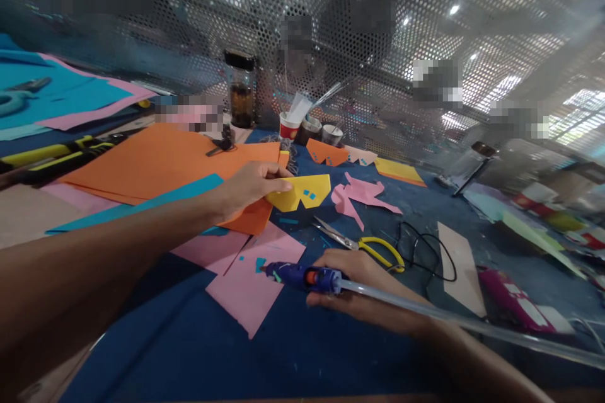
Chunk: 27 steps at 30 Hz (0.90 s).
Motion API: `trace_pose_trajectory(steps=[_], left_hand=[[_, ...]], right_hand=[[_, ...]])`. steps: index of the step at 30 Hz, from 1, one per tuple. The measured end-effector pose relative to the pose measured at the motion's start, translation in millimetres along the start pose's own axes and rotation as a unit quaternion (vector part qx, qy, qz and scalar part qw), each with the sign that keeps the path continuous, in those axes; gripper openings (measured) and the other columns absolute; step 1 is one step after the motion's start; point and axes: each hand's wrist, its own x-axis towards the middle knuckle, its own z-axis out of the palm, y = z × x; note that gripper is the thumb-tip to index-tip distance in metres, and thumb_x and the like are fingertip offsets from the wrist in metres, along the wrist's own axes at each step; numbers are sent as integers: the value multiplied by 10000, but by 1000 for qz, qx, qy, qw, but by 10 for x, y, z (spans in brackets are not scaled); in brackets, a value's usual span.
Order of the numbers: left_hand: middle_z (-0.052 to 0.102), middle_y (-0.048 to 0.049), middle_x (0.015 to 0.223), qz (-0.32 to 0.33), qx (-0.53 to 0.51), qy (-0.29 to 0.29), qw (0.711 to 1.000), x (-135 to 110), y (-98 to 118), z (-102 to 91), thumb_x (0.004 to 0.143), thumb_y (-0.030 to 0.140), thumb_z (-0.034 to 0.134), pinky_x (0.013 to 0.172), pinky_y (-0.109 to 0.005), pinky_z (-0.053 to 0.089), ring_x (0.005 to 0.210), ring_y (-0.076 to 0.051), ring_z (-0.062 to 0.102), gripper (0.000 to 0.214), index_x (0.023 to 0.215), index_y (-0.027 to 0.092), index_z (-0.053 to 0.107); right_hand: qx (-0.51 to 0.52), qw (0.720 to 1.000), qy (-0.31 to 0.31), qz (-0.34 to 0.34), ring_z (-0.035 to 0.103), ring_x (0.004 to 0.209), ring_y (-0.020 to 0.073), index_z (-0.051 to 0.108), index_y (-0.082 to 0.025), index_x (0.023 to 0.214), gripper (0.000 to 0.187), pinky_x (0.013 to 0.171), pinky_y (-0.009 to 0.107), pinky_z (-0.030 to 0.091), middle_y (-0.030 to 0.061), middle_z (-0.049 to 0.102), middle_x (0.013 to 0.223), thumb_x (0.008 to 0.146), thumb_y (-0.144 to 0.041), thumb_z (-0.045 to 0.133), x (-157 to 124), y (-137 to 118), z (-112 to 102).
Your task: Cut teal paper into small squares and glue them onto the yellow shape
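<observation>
My left hand [248,187] pinches the edge of a yellow paper cutout [302,192] with small blue bits stuck on it, held just above the blue table [189,340]. Lower down, my right hand [359,286] is closed round a blue glue gun [302,276] whose nozzle points left over a pink paper sheet [250,283]. A long clear glue stick [449,318] runs out of the gun's back along my right forearm.
Yellow-handled scissors [363,244] and a black cable [425,249] lie beyond my right hand. Orange sheets [161,160], a pink cutout [359,196], paper cups [307,127] and a dark jar [242,97] stand farther back before a perforated metal screen. Yellow-black tools [51,157] sit at left.
</observation>
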Motion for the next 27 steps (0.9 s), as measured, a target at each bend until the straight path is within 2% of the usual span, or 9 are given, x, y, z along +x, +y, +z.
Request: trace_pose_trajectory(steps=[15, 21, 27], left_hand=[[786, -66, 891, 1, -2, 0, 1000, 13, -18, -5, 777, 322, 796, 753, -323, 496, 794, -195, 694, 261, 965, 144, 761], [789, -58, 883, 2, -2, 1, 1000, 19, -24, -8, 781, 312, 790, 746, -310, 489, 789, -188, 693, 236, 948, 148, 759], [800, -83, 919, -14, -3, 1, 1000, -8, 8, 0, 755, 353, 800, 788, -348, 523, 821, -227, 721, 290, 961, 154, 753]], right_hand=[[-11, 1000, -11, 20, 588, 769, 134, 681, -205, 945, 252, 666, 238, 408, -21, 655, 878, 936, -449, 744, 27, -32, -14], [-1, 997, 38, 60, 563, 711, 134, 642, -213, 806, 304, 632, 238, 422, -37, 636, 778, 898, -473, 770, -69, 63, -57], [85, 985, 96, 112, 649, 849, 193, 751, -245, 974, 238, 709, 280, 523, 3, 740, 929, 880, -461, 781, -176, 171, -106]])
